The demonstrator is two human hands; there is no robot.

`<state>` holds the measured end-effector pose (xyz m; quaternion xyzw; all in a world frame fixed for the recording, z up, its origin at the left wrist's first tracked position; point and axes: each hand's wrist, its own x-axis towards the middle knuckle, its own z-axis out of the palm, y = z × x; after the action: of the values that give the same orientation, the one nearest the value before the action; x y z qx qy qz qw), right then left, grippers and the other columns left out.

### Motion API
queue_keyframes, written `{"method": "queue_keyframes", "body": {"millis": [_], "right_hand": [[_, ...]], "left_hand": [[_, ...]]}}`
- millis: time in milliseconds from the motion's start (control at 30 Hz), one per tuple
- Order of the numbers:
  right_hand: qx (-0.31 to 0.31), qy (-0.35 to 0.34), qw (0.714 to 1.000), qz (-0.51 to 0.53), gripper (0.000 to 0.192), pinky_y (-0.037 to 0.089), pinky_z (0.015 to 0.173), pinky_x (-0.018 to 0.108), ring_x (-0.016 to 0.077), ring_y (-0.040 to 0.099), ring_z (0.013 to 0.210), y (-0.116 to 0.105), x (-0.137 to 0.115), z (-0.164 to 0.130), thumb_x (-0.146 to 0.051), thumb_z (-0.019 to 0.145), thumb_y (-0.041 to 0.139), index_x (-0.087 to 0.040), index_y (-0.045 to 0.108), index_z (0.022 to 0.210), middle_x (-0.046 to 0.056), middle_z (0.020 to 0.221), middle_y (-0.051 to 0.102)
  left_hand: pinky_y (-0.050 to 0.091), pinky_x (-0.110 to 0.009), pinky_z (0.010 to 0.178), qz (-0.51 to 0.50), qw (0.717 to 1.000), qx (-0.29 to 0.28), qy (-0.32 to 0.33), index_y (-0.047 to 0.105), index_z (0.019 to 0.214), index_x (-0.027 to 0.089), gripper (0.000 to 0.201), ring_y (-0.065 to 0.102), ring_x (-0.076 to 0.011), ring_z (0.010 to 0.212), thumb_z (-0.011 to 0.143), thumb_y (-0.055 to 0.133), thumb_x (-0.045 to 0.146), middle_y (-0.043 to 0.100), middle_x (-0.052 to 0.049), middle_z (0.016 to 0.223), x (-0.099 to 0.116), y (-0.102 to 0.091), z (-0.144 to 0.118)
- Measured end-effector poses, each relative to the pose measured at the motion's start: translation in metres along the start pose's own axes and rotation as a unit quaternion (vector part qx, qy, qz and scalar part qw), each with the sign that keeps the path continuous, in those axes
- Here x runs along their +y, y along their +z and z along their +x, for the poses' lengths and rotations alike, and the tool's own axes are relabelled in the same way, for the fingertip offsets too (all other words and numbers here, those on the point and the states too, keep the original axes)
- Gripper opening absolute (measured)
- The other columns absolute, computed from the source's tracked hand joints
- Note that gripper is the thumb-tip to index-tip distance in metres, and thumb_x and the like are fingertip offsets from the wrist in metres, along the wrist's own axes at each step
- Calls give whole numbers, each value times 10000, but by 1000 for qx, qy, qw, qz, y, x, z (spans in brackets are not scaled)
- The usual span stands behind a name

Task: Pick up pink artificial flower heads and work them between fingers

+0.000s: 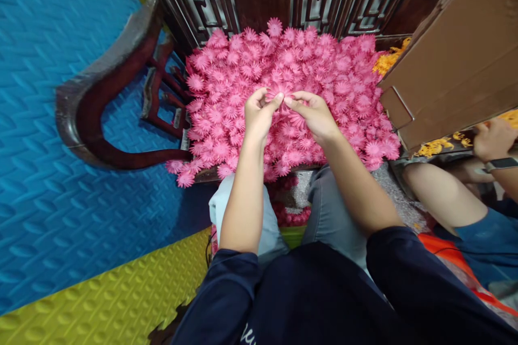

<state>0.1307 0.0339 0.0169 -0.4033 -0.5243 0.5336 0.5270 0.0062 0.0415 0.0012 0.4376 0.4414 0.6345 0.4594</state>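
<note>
Pink flower [282, 98] between both fingertip grips

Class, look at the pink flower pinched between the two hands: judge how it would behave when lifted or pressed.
The pink flower is probably very light: fingertips of the left hand and right hand alone hold it. Its thin, fringed petals look likely to bend or crush. Being flat, it seems unlikely to roll, as the heaped pile suggests.

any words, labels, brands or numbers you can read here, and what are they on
No text can be read whole.
White letters on the front of the dark navy top, at the bottom edge: cut off, unreadable.
Dark smartwatch on another person's wrist: nothing legible shows.
Brown cardboard box, pile of pink paper flowers, left hand, right hand: no print visible.
</note>
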Motion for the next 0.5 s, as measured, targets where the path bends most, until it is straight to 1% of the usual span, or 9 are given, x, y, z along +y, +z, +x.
{"method": "queue_keyframes", "body": {"millis": [67,167,233,300,400,500], "right_hand": [[10,-9,1000,-12,275,456,839,284,112,579,774,-2,2,1,-439,616,773,-197,672,699,-14,768,653],[36,-30,998,-48,292,457,830,293,120,578,756,-4,5,2,-462,614,767,-193,676,684,-12,741,653],[47,-34,996,-67,301,458,830,293,124,582,761,-4,6,2,-471,609,766,-193,676,680,-12,731,653],[37,-27,997,-63,306,463,832,292,126,588,770,-4,4,1,-478,609,765,-193,676,679,-14,729,657],[10,-5,1000,-29,292,468,856,293,122,600,793,-4,3,1,-471,626,756,-196,690,699,-14,755,675],[2,8,1000,10,247,458,912,290,112,618,833,-5,4,2,-424,636,766,-200,709,725,-12,808,696]], "left_hand": [[463,-258,726,1,1000,-3,8,579,742,184,291,583,-140,770,637,797,344,533,11,685,1,-1,0],[470,-269,754,5,1000,-23,20,601,801,197,293,590,-147,801,637,798,338,552,6,731,2,-2,0],[472,-275,768,10,1000,-25,16,604,802,197,282,592,-149,809,634,801,311,560,6,739,4,-3,0],[469,-276,779,11,1000,-16,5,597,768,191,251,591,-152,818,639,796,271,557,6,726,5,-4,0],[466,-275,794,7,1000,-6,0,582,728,186,211,591,-150,831,662,775,237,555,6,719,6,-8,2],[467,-273,786,6,1000,-2,4,580,740,188,219,589,-144,811,658,775,242,552,12,716,4,-12,5]]}}
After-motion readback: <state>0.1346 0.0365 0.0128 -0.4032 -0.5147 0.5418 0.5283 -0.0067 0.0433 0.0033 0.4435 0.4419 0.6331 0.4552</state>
